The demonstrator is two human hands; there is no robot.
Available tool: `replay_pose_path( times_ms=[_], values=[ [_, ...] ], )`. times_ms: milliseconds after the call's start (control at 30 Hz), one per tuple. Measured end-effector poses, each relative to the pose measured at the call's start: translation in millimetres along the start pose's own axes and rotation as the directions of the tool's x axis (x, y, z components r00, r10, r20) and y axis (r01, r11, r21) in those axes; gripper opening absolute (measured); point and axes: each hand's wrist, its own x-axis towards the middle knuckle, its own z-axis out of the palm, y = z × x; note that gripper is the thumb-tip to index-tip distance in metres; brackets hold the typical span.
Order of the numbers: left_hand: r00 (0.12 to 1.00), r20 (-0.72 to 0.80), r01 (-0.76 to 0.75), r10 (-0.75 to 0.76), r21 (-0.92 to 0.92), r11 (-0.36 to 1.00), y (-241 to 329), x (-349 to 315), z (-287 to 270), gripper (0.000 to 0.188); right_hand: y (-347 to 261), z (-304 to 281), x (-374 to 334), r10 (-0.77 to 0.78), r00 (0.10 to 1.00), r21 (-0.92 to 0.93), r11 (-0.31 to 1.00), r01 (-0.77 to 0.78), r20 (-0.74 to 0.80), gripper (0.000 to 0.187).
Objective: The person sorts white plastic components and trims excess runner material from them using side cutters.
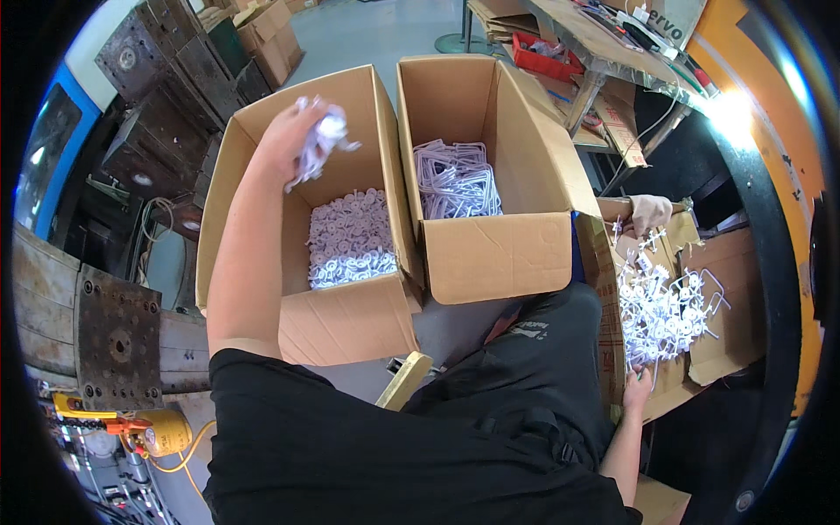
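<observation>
My left hand (289,140) is closed round a bunch of small white plastic parts (325,136), raised over the left cardboard box (302,105). Small round white plastic pieces (352,229) cover the bottom of that box. At the right, my right hand (638,386) is at the near side of a shallow cardboard box (610,289) with a tangled pile of white plastic parts (661,306). Its fingers are curled by the pile's near edge, and what they hold is too small to make out.
A middle cardboard box (499,258) holds bent white plastic frames (457,179). A glove (651,213) hangs on the right box's far edge. Dark metal blocks (157,96) stand at the left. A workbench (604,39) with tools and a red bin (544,56) are at the back right.
</observation>
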Motion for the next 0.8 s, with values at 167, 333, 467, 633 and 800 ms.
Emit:
replay_pose_path(
  times_ms=[167,333,467,633,800],
  values=[
    [0.944,-0.156,0.215,-0.290,0.959,0.182,-90,7,-20,0.068,21,-23,-4,0.183,0.983,-0.084,0.980,-0.182,0.005,0.022],
    [0.990,-0.036,0.056,-0.136,0.988,0.143,-106,8,-56,0.046,-14,6,-4,0.130,0.991,-0.040,0.991,-0.129,0.023,0.034],
    [0.986,-0.085,-0.012,0.143,0.822,0.569,-101,39,-63,0.026,-51,4,-7,0.241,0.968,0.114,0.962,-0.248,0.072,0.027],
    [0.996,0.073,-0.012,0.046,-0.414,0.910,-19,43,46,0.028,-2,3,-6,0.222,0.972,0.101,0.972,-0.214,-0.076,0.024],
    [0.951,0.296,-0.179,0.088,0.297,0.938,5,7,200,0.030,17,13,-5,0.345,0.937,0.224,0.911,-0.347,0.049,0.024]
  ],
)
